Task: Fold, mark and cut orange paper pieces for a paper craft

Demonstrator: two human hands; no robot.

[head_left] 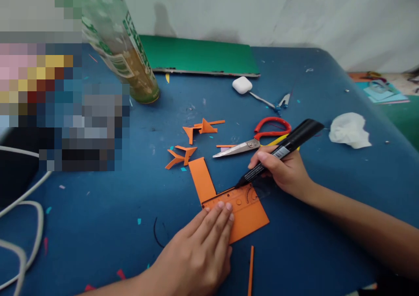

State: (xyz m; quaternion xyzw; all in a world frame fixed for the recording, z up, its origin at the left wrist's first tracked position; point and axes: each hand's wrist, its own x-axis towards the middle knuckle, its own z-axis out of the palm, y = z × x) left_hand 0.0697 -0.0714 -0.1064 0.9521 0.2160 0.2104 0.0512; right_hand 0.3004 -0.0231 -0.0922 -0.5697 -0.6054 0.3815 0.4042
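Note:
My left hand [199,243] lies flat, fingers stretched out, pressing a clear plastic ruler [242,200] onto an L-shaped piece of orange paper [250,219]. My right hand [284,169] grips a black marker [266,163]. Its tip touches the paper at the ruler's upper edge, where a dark line runs. Scissors with red handles [252,144] lie just beyond my right hand, blades pointing left. Small folded orange paper pieces [183,155] rest beyond the L-shaped paper. A narrow orange strip [251,270] lies in front of it.
A tilted plastic bottle [137,75] stands at the back left, near a green board [203,56]. A white earbud case [242,85] is at the back, and a crumpled tissue [350,130] lies right. White cable [41,226] loops along the left edge. Paper scraps dot the blue table [108,226].

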